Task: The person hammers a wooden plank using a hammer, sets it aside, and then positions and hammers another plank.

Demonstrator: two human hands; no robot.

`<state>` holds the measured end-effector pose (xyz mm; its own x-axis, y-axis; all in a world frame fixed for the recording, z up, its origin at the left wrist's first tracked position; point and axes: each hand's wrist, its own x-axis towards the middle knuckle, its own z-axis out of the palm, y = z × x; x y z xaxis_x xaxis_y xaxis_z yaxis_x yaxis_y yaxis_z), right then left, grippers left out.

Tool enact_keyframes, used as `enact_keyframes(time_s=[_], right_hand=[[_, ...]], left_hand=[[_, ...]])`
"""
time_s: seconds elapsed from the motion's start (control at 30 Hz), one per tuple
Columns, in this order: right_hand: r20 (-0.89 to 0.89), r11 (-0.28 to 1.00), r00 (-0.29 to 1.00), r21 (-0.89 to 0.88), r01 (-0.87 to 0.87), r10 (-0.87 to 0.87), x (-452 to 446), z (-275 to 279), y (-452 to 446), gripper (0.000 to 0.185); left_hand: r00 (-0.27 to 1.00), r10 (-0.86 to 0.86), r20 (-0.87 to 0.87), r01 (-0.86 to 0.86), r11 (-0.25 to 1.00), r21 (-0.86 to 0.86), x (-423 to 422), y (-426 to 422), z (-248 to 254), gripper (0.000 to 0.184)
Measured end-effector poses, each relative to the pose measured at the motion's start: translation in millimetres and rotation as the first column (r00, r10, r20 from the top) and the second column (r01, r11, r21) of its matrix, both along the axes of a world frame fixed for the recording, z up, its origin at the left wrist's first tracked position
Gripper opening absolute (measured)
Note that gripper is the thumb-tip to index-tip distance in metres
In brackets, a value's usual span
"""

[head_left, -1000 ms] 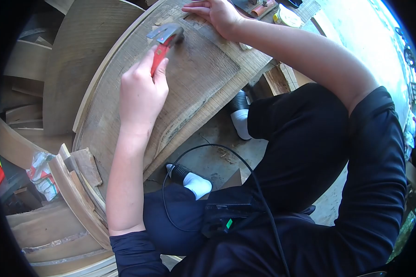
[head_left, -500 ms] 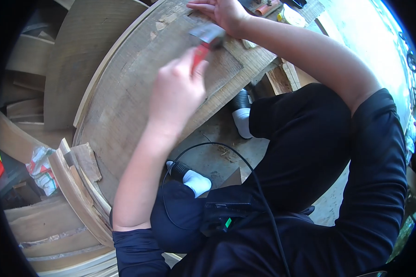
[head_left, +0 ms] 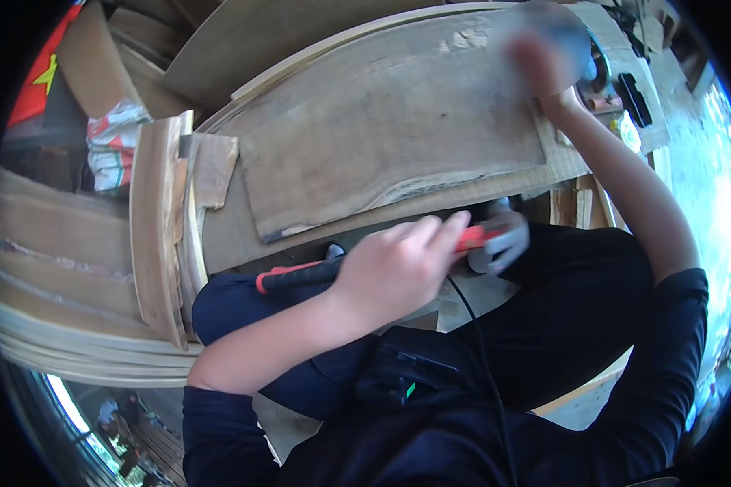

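Note:
My left hand (head_left: 398, 272) is closed around a hammer (head_left: 300, 277) with a red and black handle, held low over my lap. The hammer's metal head (head_left: 508, 242) is smeared by motion and points to the right. Beyond it lies a broad wooden board (head_left: 390, 130) with a rough, bark-like near edge. My right hand (head_left: 554, 77) reaches over the right end of this board. Its fingers are blurred, so I cannot make out whether they hold anything.
Beside my right hand are a black object (head_left: 633, 99) and a copper-coloured piece (head_left: 605, 104). Curved wooden pieces (head_left: 158, 227) stand at the left, near a crumpled printed bag (head_left: 115, 146) and a red cloth with a yellow star (head_left: 41, 77). A black cable (head_left: 483, 349) crosses my lap.
My left hand has brought the hammer down from over the board, near my right hand, to above my lap. The view has turned, and the right hand now appears farther right.

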<state>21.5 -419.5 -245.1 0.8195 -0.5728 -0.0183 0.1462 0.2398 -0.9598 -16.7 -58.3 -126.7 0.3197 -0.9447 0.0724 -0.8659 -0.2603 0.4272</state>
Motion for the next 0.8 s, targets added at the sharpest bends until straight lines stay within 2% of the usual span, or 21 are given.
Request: enact_keyframes(time_s=[0.03,0.1,0.13,0.2,0.23,0.3,0.37,0.43,0.47,0.5,0.57,0.6,0.67,0.77,0.8], right_hand=[[-0.015,0.997,1.0,-0.081,-0.004,0.003,-0.9,-3.5,-3.2,0.061],[-0.009,0.993,1.0,-0.118,-0.014,0.013,0.2,-14.4,-6.3,0.059],[-0.085,0.935,0.996,-0.354,-0.035,0.005,-0.2,-16.7,-8.0,0.056],[-0.191,0.675,0.978,-0.733,-0.083,-0.088,-0.4,-15.2,-5.1,0.048],[-0.185,0.67,0.979,-0.738,-0.083,-0.083,2.1,-12.0,-0.4,0.048],[-0.123,0.404,0.977,-0.914,-0.044,-0.172,6.3,-11.0,14.1,0.048],[-0.173,0.401,0.969,-0.911,-0.09,-0.175,14.1,-7.6,26.5,0.051],[-0.24,0.181,0.929,-0.964,-0.194,-0.281,22.3,-5.1,33.7,0.056],[-0.315,0.154,0.906,-0.947,-0.281,-0.283,24.3,-4.6,37.4,0.06],[-0.304,0.15,0.91,-0.951,-0.272,-0.28,24.8,-3.4,40.2,0.06],[-0.333,0.071,0.889,-0.942,-0.327,-0.314,23.5,-1.8,42.8,0.061],[-0.346,0.07,0.883,-0.937,-0.342,-0.319,23.7,-2.1,42.1,0.062],[-0.341,0.061,0.883,-0.938,-0.34,-0.322,24.0,-3.9,40.5,0.061],[-0.359,0.052,0.877,-0.931,-0.362,-0.321,25.3,-2.1,40.3,0.06],[-0.375,0.055,0.868,-0.924,-0.378,-0.325,25.6,-1.4,40.9,0.059]], left_hand=[[1.0,0.014,0.012,-0.014,1.0,0.002,4.9,17.9,5.1,0.037],[0.971,0.23,0.061,-0.233,0.971,0.057,14.6,50.6,9.0,0.026],[0.969,0.238,0.068,-0.242,0.969,0.055,18.7,61.7,8.8,0.026],[0.908,0.399,0.127,-0.397,0.917,-0.047,26.8,74.4,9.6,0.023],[0.905,0.406,0.13,-0.402,0.914,-0.054,29.0,77.1,11.7,0.023],[0.863,0.481,0.153,-0.486,0.874,-0.004,28.8,84.0,19.1,0.026],[0.825,0.538,0.174,-0.551,0.834,0.031,27.6,96.5,25.5,0.026],[0.758,0.606,0.244,-0.646,0.748,0.152,33.2,117.4,30.0,0.026],[0.718,0.65,0.249,-0.695,0.689,0.204,36.3,129.6,30.9,0.028],[0.647,0.721,0.247,-0.76,0.584,0.285,38.6,141.5,33.3,0.03],[0.547,0.76,0.351,-0.832,0.45,0.324,43.4,166.7,31.6,0.032],[0.546,0.76,0.353,-0.834,0.45,0.32,41.8,175.9,27.6,0.032],[0.437,0.781,0.447,-0.899,0.39,0.199,37.4,191.0,16.5,0.035],[0.421,0.823,0.381,-0.907,0.383,0.175,33.2,201.8,-0.1,0.035],[0.443,0.82,0.362,-0.895,0.382,0.229,34.3,203.1,-2.0,0.034]])
